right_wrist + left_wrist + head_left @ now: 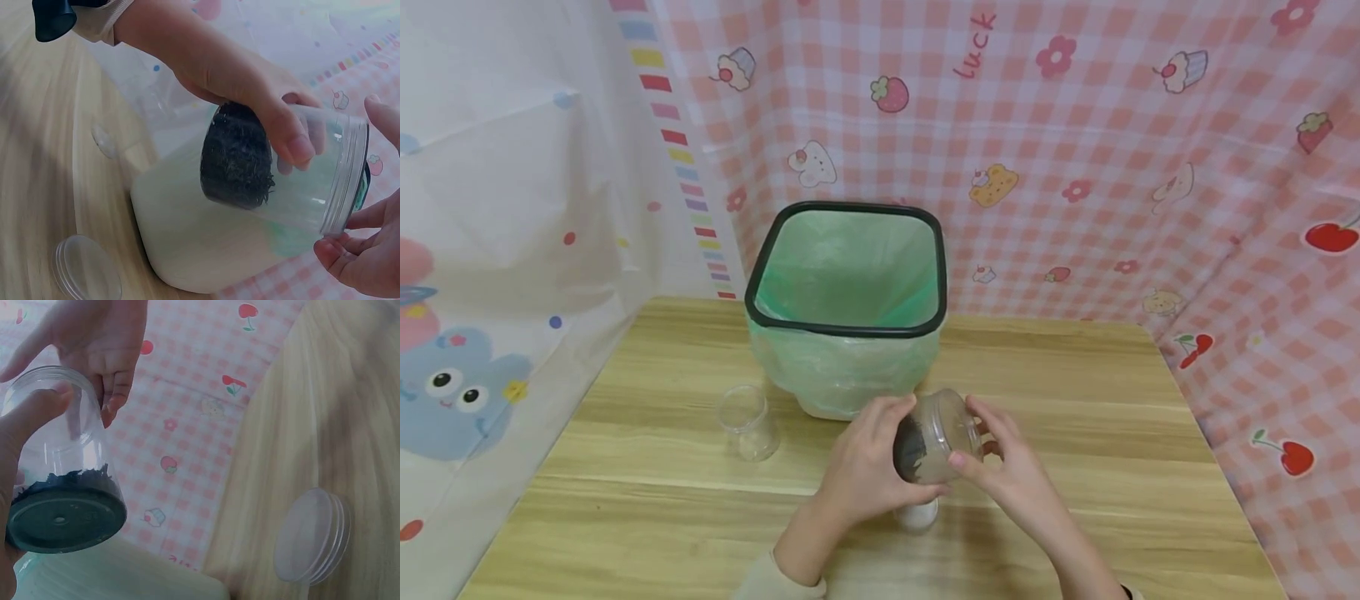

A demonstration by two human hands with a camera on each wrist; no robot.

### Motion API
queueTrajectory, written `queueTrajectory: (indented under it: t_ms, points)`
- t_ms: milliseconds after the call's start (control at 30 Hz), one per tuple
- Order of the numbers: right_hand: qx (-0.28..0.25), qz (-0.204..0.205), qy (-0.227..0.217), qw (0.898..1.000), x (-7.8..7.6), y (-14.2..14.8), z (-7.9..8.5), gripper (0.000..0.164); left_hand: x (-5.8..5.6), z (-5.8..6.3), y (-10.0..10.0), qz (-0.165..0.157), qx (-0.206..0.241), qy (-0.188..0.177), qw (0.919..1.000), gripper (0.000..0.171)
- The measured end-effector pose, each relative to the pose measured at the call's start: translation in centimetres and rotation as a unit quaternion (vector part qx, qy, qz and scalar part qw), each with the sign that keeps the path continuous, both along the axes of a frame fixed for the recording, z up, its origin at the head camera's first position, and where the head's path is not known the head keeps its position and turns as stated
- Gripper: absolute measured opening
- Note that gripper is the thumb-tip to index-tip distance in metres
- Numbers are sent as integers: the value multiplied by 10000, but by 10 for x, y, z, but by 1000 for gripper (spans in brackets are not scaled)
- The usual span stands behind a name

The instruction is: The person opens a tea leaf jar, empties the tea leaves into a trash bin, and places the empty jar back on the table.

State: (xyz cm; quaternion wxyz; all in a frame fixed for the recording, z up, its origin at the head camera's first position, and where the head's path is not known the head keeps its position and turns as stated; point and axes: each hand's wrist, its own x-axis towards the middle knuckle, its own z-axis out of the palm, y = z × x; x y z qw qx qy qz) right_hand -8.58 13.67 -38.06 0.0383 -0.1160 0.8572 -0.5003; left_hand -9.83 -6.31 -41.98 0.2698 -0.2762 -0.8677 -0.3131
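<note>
My left hand [865,462] grips a clear plastic jar [951,433] around its side, its thumb pressed along the wall. Dark, dry shreds [237,159] fill the jar's bottom end. The jar is tipped, its lidless mouth towards my right hand [1018,475]. That hand spans the rim, thumb on one side and fingers on the other; in the right wrist view its fingertips [331,249] are right at the threaded edge. Below the hands, a clear round lid [306,540] lies on the table.
A bin [850,331] with a black rim and green liner stands behind my hands. A second clear jar [748,425], without a lid, stands on the wooden table [647,500] at the left. Patterned cloths [1045,125] hang at the back and sides.
</note>
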Motion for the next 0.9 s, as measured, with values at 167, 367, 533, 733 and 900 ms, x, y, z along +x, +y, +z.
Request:
queueTrajectory:
  t_ms: [167,367,533,733,900]
  points:
    - [57,-82,-239,9997,-1,-2,1,68,1,-1,2,13,-109,162,9998,96]
    - [-55,264,68,9996,-2,2,0,68,3,0,0,-89,-166,56,9998,96]
    - [2,777,394,9962,-5,9,-1,71,7,4,-3,-232,-28,-667,9975,95]
    - [-37,1270,481,9907,-7,16,-3,76,9,8,-4,-375,53,-1207,9920,96]
    - [-208,1723,611,9829,-9,20,-4,82,9,9,-6,-581,190,-1434,9878,95]
